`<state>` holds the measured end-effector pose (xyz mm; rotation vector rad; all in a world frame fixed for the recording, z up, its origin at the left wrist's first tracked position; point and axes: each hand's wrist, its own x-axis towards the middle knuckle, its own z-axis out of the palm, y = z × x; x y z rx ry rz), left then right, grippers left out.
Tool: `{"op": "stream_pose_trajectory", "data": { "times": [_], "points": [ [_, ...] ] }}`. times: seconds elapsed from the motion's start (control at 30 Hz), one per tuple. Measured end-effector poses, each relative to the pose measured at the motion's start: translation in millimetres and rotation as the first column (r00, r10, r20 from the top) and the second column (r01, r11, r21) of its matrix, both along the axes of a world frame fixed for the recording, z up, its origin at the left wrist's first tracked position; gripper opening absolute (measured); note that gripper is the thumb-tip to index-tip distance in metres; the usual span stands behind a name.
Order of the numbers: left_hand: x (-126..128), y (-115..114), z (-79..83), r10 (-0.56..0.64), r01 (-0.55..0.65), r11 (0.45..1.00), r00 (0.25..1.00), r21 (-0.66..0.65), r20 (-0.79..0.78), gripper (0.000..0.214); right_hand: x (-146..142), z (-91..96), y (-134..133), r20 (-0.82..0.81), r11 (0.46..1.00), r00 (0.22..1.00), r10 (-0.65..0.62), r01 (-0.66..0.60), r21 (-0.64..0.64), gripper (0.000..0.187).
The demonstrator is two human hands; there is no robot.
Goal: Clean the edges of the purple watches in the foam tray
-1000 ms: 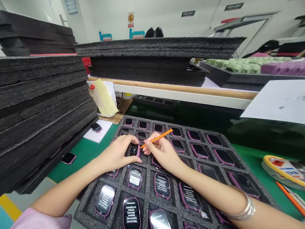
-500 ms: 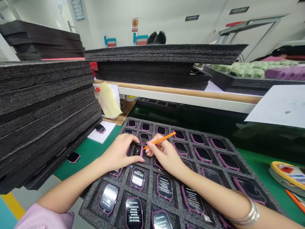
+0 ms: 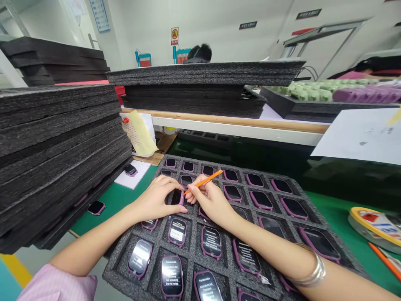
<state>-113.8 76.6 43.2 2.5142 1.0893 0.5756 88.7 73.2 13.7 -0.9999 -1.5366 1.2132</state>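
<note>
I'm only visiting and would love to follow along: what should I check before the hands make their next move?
1. Left hand steadying the watch: ok, thumb and finger are at its opposite ends.
2. Right hand holding the orange stick: ok.
3. Stick's tip pressing the watch: cannot tell; it points at the side, but contact is too small to judge.
4. Watch's screen lit: not ok, it looks dark.
5. All watches in the tray: not ok; one watch lies on white paper, another watch on the green table.
</note>
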Motion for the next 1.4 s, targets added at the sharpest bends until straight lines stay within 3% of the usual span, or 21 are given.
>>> {"op": "stream_pose_trajectory", "data": {
  "times": [0.2, 0.33, 0.43, 0.6, 0.73, 0.93, 1.13, 1.4],
  "points": [
    [-1.4, 0.5, 0.2, 0.023, -0.023, 1.0, 1.0, 0.014, -0.01, 0.052, 0.1, 2.2, -0.8, -0.016, 1.0, 1.0, 0.006, -0.007, -0.012, 0.043],
    [-11.5, 2.7, 1.2, 0.052, -0.048, 0.996, 0.997, 0.074, -0.054, 0.032, 1.3, 1.6, 0.3, -0.056, 0.999, 0.997, -0.052, 0.052, -0.015, 0.043],
    [-26.2, 4.6, 4.0, -0.01, 0.022, 0.995, 0.992, 0.097, -0.122, 0.03, 0.3, 4.5, -2.8, -0.079, 0.994, 0.991, -0.112, 0.112, -0.002, 0.039],
    [-49.9, 8.8, 8.6, -0.097, 0.114, 0.989, 0.98, 0.091, -0.176, 0.025, -15.6, 17.8, -10.7, -0.038, 0.999, 0.999, 0.024, -0.025, -0.025, 0.031],
    [-56.7, 12.9, 7.8, -0.125, 0.138, 0.988, 0.978, 0.065, -0.169, 0.025, -37.7, 20.7, 2.7, -0.065, 0.997, 0.996, 0.068, -0.071, -0.039, 0.033],
    [-61.9, 15.7, 2.6, -0.138, 0.14, 0.99, 0.988, 0.029, -0.064, 0.023, -56.7, 5.3, 26.9, -0.148, 0.997, 0.989, -0.008, -0.003, -0.076, 0.042],
    [-67.3, 14.5, -15.9, -0.074, 0.075, 0.997, 0.987, 0.0, 0.142, 0.022, -57.1, 0.7, 22.3, -0.167, 0.994, 0.986, 0.025, -0.042, -0.099, 0.036],
    [-66.3, 13.8, -28.6, -0.016, 0.034, 0.997, 0.965, -0.064, 0.263, 0.034, -57.3, 2.8, 19.6, -0.125, 0.996, 0.992, 0.036, -0.046, -0.078, 0.023]
  ]
}}
